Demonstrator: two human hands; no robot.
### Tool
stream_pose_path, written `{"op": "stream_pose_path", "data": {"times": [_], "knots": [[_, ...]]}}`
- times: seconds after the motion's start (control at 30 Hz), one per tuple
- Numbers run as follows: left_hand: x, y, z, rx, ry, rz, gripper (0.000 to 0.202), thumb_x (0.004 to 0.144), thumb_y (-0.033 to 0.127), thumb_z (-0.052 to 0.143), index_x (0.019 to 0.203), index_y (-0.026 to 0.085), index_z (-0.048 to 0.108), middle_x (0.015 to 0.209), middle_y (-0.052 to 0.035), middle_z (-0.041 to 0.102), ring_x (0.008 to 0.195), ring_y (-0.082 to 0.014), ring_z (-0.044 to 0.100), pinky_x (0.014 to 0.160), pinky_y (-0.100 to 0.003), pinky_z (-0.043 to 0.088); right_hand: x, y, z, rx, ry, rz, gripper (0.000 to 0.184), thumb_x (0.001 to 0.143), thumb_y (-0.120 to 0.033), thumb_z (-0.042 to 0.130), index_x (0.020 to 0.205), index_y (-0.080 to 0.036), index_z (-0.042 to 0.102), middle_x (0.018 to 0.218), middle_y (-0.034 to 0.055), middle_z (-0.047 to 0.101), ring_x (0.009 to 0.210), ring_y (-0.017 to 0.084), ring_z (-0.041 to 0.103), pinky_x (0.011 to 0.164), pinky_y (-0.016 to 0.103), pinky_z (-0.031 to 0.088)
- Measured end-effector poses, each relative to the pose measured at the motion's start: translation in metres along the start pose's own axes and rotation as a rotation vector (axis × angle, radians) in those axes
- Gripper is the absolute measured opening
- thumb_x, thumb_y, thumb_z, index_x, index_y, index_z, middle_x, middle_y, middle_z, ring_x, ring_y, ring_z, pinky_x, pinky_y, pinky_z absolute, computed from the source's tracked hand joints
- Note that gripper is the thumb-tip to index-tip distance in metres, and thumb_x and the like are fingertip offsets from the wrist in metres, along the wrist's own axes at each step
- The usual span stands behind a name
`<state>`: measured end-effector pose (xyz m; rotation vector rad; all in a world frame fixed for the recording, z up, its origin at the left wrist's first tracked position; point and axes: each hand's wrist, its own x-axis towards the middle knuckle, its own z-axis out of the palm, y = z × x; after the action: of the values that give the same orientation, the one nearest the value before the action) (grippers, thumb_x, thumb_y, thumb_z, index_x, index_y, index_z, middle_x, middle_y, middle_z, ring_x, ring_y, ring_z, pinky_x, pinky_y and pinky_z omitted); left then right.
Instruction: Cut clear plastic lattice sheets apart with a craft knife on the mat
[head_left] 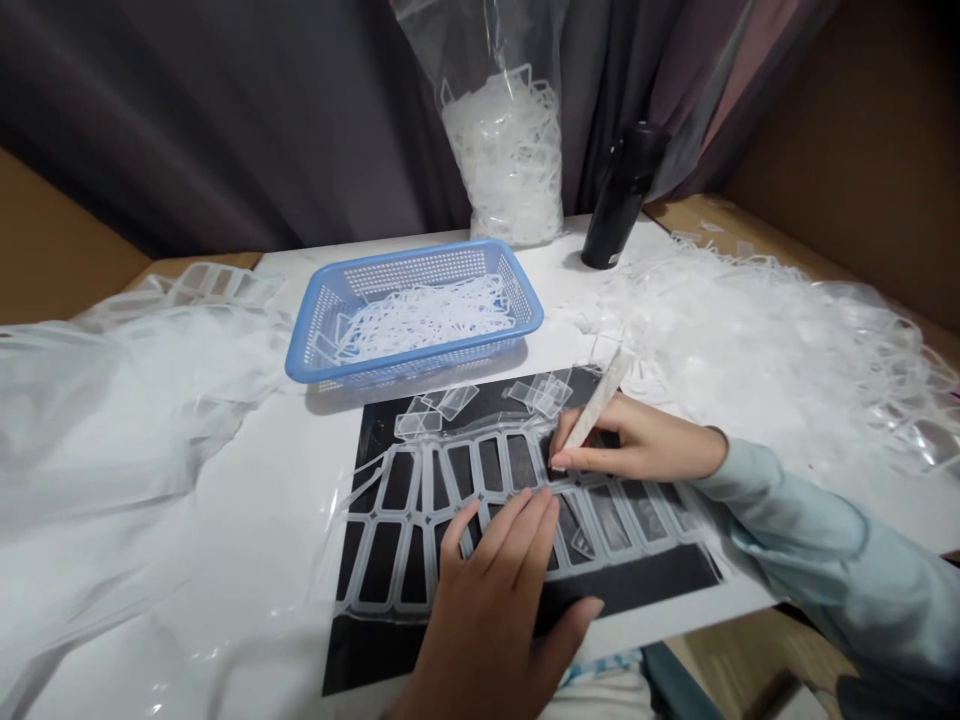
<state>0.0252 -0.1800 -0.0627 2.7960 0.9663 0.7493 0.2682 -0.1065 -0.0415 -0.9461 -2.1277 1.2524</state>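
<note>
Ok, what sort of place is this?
Probably a makeshift piecework bench: a blue plastic mesh basket of clear plastic offcuts, a clear bag stuffed with more, and a black sheet under the hands.

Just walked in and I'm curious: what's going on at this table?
A person presses their left hand on a clear plastic lattice lying on a black mat, while their right hand grips a slim pale tool with its tip at the lattice. Loose clear rectangles lie at the mat's far edge. A blue plastic basket of clear strips sits beyond, in front of a bag of more.
</note>
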Motion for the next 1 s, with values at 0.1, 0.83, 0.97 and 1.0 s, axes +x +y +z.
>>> {"op": "stream_pose_path", "data": {"times": [0.1, 0.83, 0.97, 1.0], "knots": [[-0.001, 0.001, 0.0, -0.004, -0.006, -0.005, 0.044, 0.101, 0.038, 0.052, 0.134, 0.01, 0.056, 0.134, -0.01, 0.065, 0.126, -0.0207, 0.057, 0.118, -0.038, 0.017, -0.001, -0.001, 0.001, -0.012, 0.01, -0.022, 0.021, 0.099, -0.032, 0.061, 0.094, -0.013, 0.07, 0.087, 0.0053, 0.07, 0.079, 0.016, 0.064, 0.075, 0.028, 0.051], [-0.008, 0.006, 0.013, -0.135, 0.082, -0.123, 0.046, 0.096, 0.043, 0.062, 0.132, 0.014, 0.059, 0.133, -0.0072, 0.066, 0.125, -0.0189, 0.058, 0.119, -0.036, 0.015, -0.001, -0.016, 0.015, -0.431, -0.01, -0.224, 0.022, 0.104, -0.021, 0.044, 0.091, -0.016, 0.06, 0.09, 0.0095, 0.064, 0.082, 0.019, 0.06, 0.075, 0.031, 0.049], [-0.008, 0.006, 0.014, -0.136, 0.078, -0.122, 0.049, 0.095, 0.043, 0.063, 0.135, 0.014, 0.057, 0.135, -0.0071, 0.065, 0.126, -0.0193, 0.058, 0.12, -0.035, 0.014, -0.002, -0.012, 0.02, -0.629, 0.071, -0.356, 0.014, 0.101, -0.016, 0.046, 0.094, -0.017, 0.058, 0.107, 0.0132, 0.064, 0.089, 0.021, 0.059, 0.079, 0.033, 0.05], [-0.008, 0.006, 0.014, -0.136, 0.075, -0.122, 0.05, 0.095, 0.042, 0.064, 0.135, 0.014, 0.057, 0.135, -0.0069, 0.065, 0.126, -0.0193, 0.058, 0.12, -0.035, 0.013, -0.002, -0.01, 0.02, -0.682, 0.089, -0.37, 0.012, 0.1, -0.015, 0.047, 0.094, -0.016, 0.057, 0.11, 0.0137, 0.064, 0.089, 0.021, 0.059, 0.079, 0.034, 0.05]]}}
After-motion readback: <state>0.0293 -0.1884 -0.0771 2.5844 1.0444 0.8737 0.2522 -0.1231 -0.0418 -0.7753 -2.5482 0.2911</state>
